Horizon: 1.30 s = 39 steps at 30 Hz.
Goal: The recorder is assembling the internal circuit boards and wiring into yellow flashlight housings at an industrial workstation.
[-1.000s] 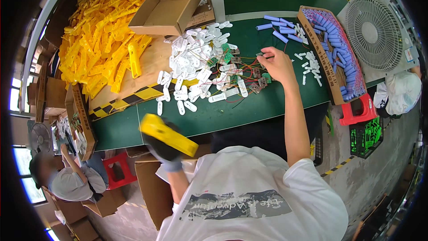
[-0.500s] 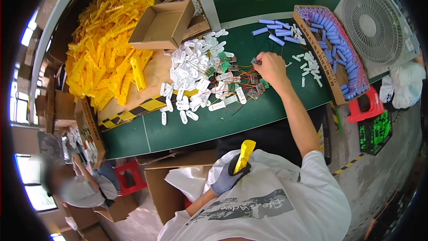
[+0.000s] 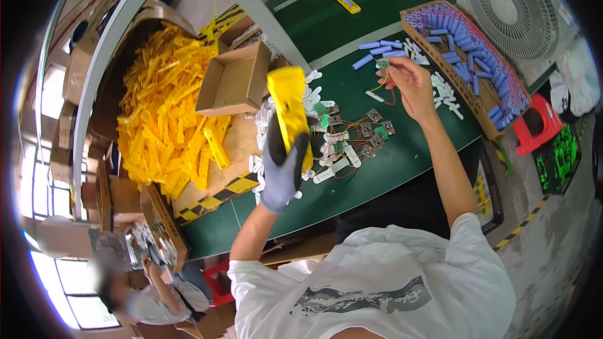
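Bench (image 3: 377, 176) covered in green is carrying everything; places below are given from it. Heap of yellow plastic shells (image 3: 166, 113) is lying on its left end, an open cardboard box (image 3: 233, 81) just beside the heap. Tray of blue cells (image 3: 468, 56) is sitting along its right end. Left hand (image 3: 282, 166), gloved in grey, is clenching a yellow shell (image 3: 287, 113) raised over the bench middle. Right hand (image 3: 408, 78) is pinching a small green circuit board (image 3: 382, 64) with red wires above the bench's right half.

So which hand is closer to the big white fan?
Right. The right hand holds a small wired board left of the fan; the gloved left hand, gripping a yellow casing, is farther away.
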Each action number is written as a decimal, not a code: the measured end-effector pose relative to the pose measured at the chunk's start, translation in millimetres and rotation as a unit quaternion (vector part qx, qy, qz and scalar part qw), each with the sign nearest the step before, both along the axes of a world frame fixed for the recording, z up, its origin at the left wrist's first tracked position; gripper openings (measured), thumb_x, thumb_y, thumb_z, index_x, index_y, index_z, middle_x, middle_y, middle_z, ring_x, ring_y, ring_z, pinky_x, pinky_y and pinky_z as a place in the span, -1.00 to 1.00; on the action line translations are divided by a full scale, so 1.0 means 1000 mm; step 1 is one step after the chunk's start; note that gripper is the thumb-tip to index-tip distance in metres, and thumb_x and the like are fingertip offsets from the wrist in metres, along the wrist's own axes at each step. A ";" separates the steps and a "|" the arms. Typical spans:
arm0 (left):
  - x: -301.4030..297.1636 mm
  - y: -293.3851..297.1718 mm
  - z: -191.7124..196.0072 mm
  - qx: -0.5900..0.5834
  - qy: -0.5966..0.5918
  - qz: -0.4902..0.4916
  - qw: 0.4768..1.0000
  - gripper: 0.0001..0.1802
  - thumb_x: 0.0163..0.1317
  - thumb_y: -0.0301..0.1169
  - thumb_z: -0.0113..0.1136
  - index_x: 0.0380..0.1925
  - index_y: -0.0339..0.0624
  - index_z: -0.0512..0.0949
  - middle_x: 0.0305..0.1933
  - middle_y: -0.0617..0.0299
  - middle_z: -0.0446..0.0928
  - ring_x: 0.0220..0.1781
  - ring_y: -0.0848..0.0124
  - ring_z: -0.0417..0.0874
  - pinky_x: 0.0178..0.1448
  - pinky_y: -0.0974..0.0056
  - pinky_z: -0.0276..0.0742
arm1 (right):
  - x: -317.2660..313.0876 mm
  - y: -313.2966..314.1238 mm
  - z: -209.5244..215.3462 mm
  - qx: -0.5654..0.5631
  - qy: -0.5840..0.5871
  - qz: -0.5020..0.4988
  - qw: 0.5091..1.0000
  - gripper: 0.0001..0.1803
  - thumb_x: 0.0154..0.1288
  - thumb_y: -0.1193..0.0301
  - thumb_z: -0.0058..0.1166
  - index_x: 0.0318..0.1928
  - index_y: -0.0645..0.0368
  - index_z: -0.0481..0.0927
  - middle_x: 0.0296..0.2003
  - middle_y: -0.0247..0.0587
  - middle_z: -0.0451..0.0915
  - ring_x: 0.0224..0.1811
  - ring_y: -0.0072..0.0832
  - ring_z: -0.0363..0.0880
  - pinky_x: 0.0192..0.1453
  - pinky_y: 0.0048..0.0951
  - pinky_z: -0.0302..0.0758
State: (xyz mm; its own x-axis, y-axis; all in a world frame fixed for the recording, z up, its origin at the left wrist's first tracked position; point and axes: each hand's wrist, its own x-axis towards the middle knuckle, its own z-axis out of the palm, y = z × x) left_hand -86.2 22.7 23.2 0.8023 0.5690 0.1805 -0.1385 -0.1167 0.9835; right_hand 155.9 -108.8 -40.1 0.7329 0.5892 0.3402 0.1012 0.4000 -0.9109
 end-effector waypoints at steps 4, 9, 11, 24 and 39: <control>0.055 0.017 0.021 -0.044 -0.027 -0.022 0.998 -0.59 0.42 -0.19 -0.07 0.13 -0.20 0.30 -0.07 0.08 0.54 -0.37 0.38 0.63 -0.34 0.30 0.59 | -0.020 -0.018 0.036 -0.011 -0.066 0.041 0.997 -0.73 0.30 0.51 0.08 -0.01 0.35 0.53 -0.24 -0.18 0.63 -0.25 -0.58 0.61 -0.13 -0.57 0.53; 0.089 0.004 0.002 -0.177 -0.012 -0.115 0.977 -0.54 0.43 -0.08 -0.12 0.11 -0.20 0.30 -0.17 0.06 0.55 -0.42 0.34 0.65 -0.40 0.27 0.65 | -0.043 -0.027 0.050 0.025 -0.030 0.100 0.994 -0.69 0.29 0.45 0.14 0.00 0.35 0.54 -0.23 -0.21 0.62 -0.23 -0.60 0.61 -0.08 -0.57 0.53; 0.092 -0.006 -0.007 -0.174 -0.022 -0.135 0.975 -0.55 0.45 -0.11 -0.12 0.11 -0.24 0.33 -0.24 0.12 0.55 -0.42 0.36 0.66 -0.43 0.29 0.63 | -0.048 -0.030 0.056 0.014 -0.003 0.110 0.994 -0.70 0.31 0.44 0.13 -0.01 0.36 0.57 -0.24 -0.24 0.62 -0.26 -0.64 0.58 -0.11 -0.60 0.52; 0.094 -0.024 -0.025 -0.159 0.048 -0.180 0.969 -0.57 0.46 -0.18 -0.13 0.13 -0.28 0.34 -0.22 0.22 0.55 -0.35 0.54 0.59 -0.29 0.44 0.53 | -0.050 -0.010 0.025 -0.003 -0.098 -0.145 0.985 -0.87 0.25 0.54 0.15 -0.23 0.35 0.66 -0.41 -0.25 0.66 -0.45 -0.68 0.56 -0.34 -0.66 0.49; 0.094 -0.033 -0.033 -0.151 0.021 -0.200 0.968 -0.54 0.46 -0.20 -0.10 0.19 -0.32 0.31 -0.13 0.17 0.53 -0.19 0.50 0.56 -0.11 0.38 0.50 | -0.047 -0.017 0.014 0.014 -0.145 -0.175 0.974 -0.86 0.21 0.57 0.18 -0.23 0.36 0.67 -0.44 -0.23 0.62 -0.43 -0.68 0.52 -0.37 -0.65 0.42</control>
